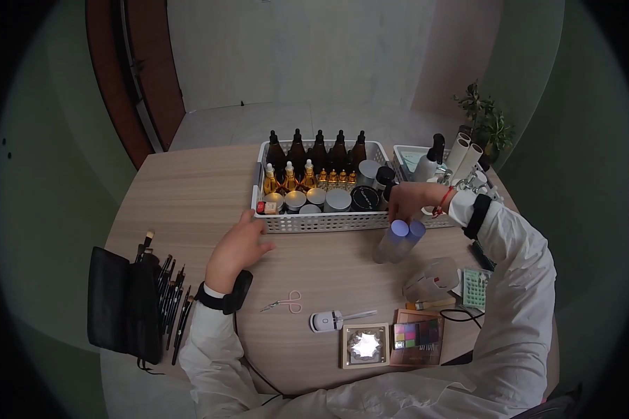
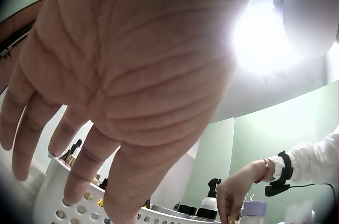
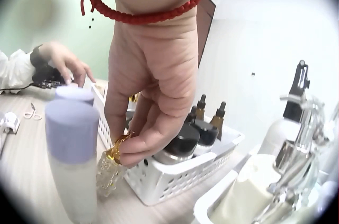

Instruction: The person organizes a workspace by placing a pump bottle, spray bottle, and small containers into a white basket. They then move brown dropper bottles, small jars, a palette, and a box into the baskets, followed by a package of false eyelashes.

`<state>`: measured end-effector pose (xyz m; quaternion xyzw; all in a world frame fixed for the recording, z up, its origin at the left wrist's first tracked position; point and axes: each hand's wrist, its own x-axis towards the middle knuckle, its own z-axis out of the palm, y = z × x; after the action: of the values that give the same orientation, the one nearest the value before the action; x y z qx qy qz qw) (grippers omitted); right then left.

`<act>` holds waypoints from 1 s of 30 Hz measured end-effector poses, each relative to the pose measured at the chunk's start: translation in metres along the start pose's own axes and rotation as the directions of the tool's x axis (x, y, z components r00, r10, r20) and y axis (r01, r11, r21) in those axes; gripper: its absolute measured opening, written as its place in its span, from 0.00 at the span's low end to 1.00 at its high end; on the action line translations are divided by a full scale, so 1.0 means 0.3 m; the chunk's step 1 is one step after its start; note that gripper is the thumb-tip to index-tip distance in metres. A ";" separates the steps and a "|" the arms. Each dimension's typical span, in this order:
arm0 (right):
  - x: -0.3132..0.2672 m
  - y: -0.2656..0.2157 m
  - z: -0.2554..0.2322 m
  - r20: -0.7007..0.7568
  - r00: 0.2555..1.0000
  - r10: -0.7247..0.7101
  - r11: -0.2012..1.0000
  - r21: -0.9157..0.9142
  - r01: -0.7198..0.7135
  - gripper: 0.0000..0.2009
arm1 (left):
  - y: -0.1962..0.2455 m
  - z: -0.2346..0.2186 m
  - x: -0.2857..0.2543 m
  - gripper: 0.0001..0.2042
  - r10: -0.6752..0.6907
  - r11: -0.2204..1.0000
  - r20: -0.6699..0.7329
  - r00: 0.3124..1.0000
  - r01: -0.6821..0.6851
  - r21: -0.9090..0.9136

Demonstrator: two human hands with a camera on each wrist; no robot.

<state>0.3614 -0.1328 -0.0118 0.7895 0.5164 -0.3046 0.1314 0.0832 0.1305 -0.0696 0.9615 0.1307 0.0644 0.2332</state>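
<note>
My right hand (image 1: 416, 199) reaches down at the front right corner of a white perforated basket (image 1: 328, 223). Its fingers pinch the gold top of a small clear glass bottle (image 3: 108, 176), seen in the right wrist view just outside the basket wall. Close in front of that hand stand two frosted bottles with lilac caps (image 1: 398, 229). At the basket's front left corner is my left hand (image 1: 234, 248), fingers extended and holding nothing. Dark dropper bottles (image 1: 319, 148), gold dropper bottles (image 1: 290, 178), and several lidded jars (image 1: 337, 200) fill the basket in rows.
A second white basket (image 3: 212, 203) on the right holds pump bottles. Makeup brushes (image 1: 171, 293) lie by a black case (image 1: 126, 300) at left. Pink scissors (image 1: 291, 302), a white eyelash curler (image 1: 325, 321), and palettes (image 1: 419, 339) lie nearer. A clear container (image 1: 432, 279) stands under my right forearm.
</note>
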 end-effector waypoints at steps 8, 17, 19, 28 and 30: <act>-0.127 -0.100 -0.297 -0.310 0.946 0.095 0.929 0.370 0.028 0.08 | 0.008 -0.005 0.003 0.17 -0.020 1.000 0.024 1.000 0.021 -0.006; 0.172 -0.004 -0.300 -0.469 0.874 0.126 0.991 0.105 -0.086 0.07 | 0.000 0.002 0.000 0.17 -0.007 1.000 -0.015 1.000 0.006 -0.007; 0.218 0.010 -0.277 -0.432 0.889 0.152 0.988 0.034 -0.153 0.08 | 0.006 -0.001 -0.001 0.17 -0.009 1.000 -0.014 1.000 0.009 -0.012; 0.395 0.052 -0.196 -0.406 0.897 0.177 0.956 -0.144 -0.254 0.10 | 0.016 0.001 -0.006 0.16 -0.008 1.000 -0.018 1.000 0.007 -0.024; 0.380 0.033 -0.191 -0.422 0.889 0.180 0.962 -0.114 -0.249 0.11 | 0.019 0.001 -0.007 0.16 -0.008 1.000 -0.029 1.000 0.007 -0.019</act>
<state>0.4219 -0.0234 -0.0385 0.8742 0.4651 -0.0730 0.1187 0.0824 0.1250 -0.0674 0.9576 0.1372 0.0789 0.2406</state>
